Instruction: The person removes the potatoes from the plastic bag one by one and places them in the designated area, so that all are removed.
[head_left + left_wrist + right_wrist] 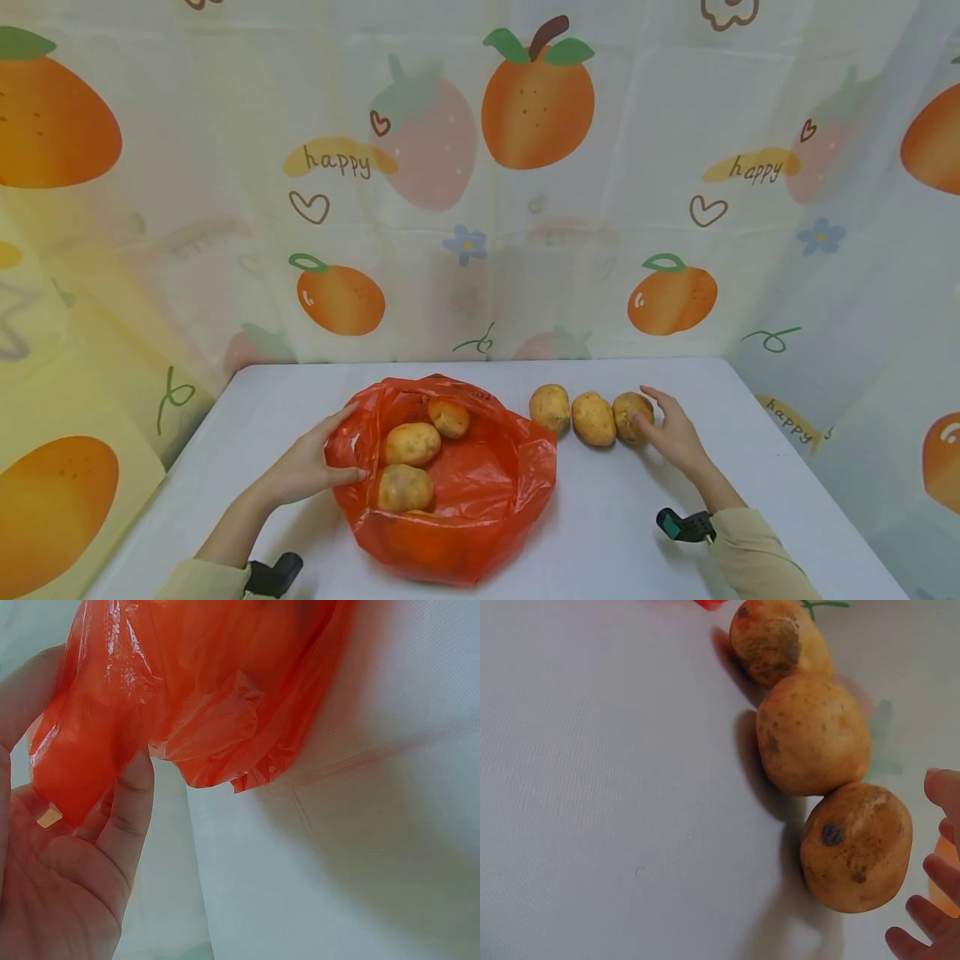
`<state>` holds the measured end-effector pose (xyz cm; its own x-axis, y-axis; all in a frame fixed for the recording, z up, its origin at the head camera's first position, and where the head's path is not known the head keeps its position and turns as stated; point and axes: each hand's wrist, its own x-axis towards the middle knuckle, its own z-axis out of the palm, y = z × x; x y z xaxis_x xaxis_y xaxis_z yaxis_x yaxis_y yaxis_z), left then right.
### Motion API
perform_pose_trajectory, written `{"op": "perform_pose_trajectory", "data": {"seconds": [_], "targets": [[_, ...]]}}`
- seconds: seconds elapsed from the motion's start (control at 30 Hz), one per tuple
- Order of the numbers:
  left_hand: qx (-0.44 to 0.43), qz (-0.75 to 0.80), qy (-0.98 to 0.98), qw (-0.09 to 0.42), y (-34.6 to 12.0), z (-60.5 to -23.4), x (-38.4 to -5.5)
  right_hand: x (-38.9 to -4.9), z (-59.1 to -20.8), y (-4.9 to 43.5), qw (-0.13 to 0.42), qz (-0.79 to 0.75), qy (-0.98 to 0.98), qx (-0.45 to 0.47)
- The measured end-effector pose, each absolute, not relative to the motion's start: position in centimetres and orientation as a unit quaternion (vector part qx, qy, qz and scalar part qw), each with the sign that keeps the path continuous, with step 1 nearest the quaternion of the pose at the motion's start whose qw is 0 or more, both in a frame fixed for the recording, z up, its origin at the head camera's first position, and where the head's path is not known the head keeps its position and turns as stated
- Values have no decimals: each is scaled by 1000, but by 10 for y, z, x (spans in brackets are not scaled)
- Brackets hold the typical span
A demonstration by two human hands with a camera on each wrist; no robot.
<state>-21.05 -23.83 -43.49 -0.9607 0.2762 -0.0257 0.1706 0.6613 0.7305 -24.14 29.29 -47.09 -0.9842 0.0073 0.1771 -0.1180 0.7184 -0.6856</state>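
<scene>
On the far right part of the table, head view, a row of potatoes is running left to right. Its rightmost potato is lying just left of the right hand, clearly the nearer hand; its slightly longer axis is pointing near to far. Thumb and fingers are standing parted about its right side, gripping nothing. To the left, the left hand is holding the side of the red bag, whose mouth is gaping over at least three bagged potatoes.

Left wrist view: a fold of red plastic is passing between thumb and curled fingers; how tightly, I cannot tell.

Right wrist view: the spread fingers are showing a gap from the rightmost potato; no contact is appearing there.
</scene>
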Motion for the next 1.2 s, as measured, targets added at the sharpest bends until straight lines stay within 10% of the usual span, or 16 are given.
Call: {"op": "perform_pose_trajectory", "data": {"seconds": [1.2], "targets": [[127,391,909,66,-239,-434,-210,-229,-428,230,147,425,-880,154]]}}
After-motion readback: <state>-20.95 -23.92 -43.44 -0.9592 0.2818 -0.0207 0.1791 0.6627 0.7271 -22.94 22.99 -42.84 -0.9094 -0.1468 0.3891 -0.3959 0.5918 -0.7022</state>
